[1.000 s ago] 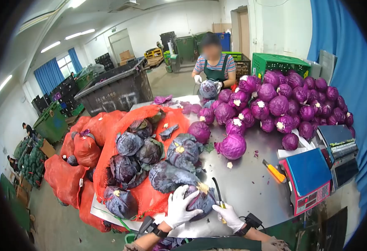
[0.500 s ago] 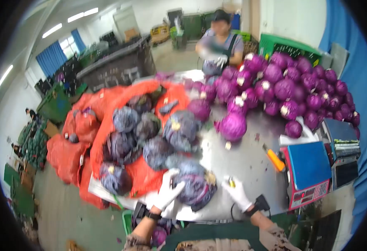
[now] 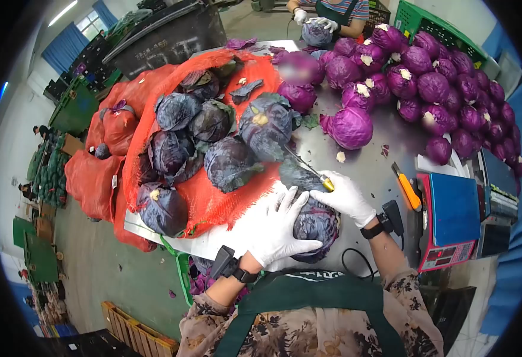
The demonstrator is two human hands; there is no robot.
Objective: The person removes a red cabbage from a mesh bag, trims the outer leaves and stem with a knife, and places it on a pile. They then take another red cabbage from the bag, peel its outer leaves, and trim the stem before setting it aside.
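At the front of the table lies a red cabbage [image 3: 315,231] with dark outer leaves. My left hand [image 3: 280,229], white-gloved, cups its left side with thumb and fingers spread around it. My right hand [image 3: 349,201], also gloved, grips a knife [image 3: 327,183] by its yellow handle above the cabbage. The thin blade points up and left, over a loose dark outer leaf [image 3: 299,175]. Beyond the hands, several untrimmed cabbages [image 3: 230,163] rest on a red mesh sack [image 3: 246,205]. A peeled purple cabbage [image 3: 350,128] sits farther back.
Peeled cabbages [image 3: 417,61] are heaped at the back right. An orange-handled cutter [image 3: 408,187] lies beside a blue-topped scale [image 3: 451,208]. Full red sacks [image 3: 91,184] stand at left. Across the table, a person's gloved hands [image 3: 320,22] hold another cabbage. A green crate [image 3: 183,276] sits below the front edge.
My view has tilted down. My right hand has moved in to the cabbage with the knife, and my left hand has spread over its side. The cabbage has turned.
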